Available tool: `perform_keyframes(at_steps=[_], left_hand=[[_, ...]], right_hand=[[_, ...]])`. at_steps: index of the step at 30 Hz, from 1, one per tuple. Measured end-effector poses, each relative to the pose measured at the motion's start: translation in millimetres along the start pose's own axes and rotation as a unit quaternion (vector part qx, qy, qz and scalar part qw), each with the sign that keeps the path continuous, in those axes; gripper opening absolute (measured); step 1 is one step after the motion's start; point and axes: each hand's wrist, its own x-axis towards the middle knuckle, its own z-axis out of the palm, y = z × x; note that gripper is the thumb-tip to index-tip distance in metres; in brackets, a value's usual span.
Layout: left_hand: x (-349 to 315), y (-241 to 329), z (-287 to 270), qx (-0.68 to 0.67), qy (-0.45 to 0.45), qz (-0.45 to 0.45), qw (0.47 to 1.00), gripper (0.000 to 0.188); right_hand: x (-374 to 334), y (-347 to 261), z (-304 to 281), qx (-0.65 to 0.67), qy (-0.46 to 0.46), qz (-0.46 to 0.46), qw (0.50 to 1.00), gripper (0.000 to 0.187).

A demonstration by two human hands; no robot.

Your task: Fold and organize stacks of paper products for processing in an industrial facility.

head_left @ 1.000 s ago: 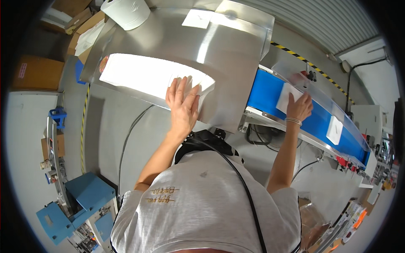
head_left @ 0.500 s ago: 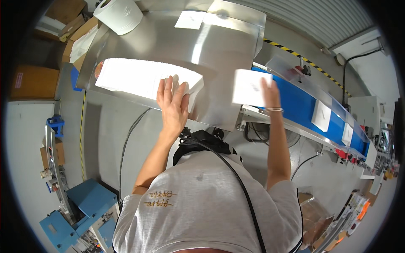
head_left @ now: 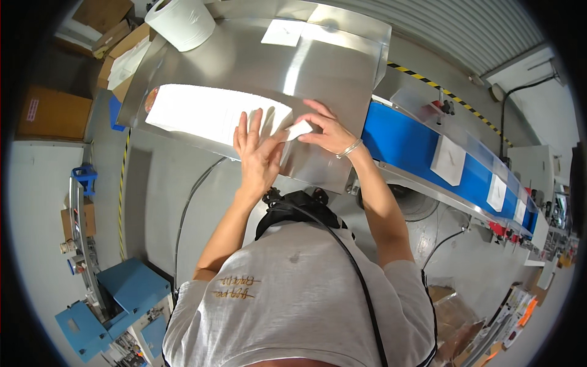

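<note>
A long row of thin white paper pieces (head_left: 202, 113), packed face to face, lies along the near side of the metal table (head_left: 244, 61). My left hand (head_left: 258, 153) rests on its right end with the fingers stretched out over the top and the thumb by the last piece. There my right hand (head_left: 329, 129) pinches one small white paper piece (head_left: 299, 129) between thumb and fingers, tilted at the row's end. Whether that piece is free of the row I cannot tell. To the right, a blue conveyor belt (head_left: 391, 131) carries several similar pieces, the nearest being a white paper piece (head_left: 449, 160).
A white paper roll (head_left: 181, 24) stands at the table's far left, beside an open cardboard box (head_left: 125, 67). One flat white sheet (head_left: 282, 33) lies at the table's back. A clear guard (head_left: 483, 147) runs along the belt's far side. A black cable (head_left: 189, 196) hangs below the table.
My right hand has come left from the belt's near end to the row. The piece it was holding there now lies on the belt, and the others have moved further right along it.
</note>
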Motion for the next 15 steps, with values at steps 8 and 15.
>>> perform_keyframes(at_steps=[8,15], left_hand=[[3.0,-13.6,1.7,0.007,0.031,-0.029,0.999,0.035],[-2.2,-16.0,4.5,0.008,0.058,-0.011,0.998,0.03]], right_hand=[[-104.8,146.4,-69.4,-0.1,0.333,0.085,0.934,0.024],[-98.8,48.9,-108.5,-0.465,0.338,0.239,0.782,0.046]])
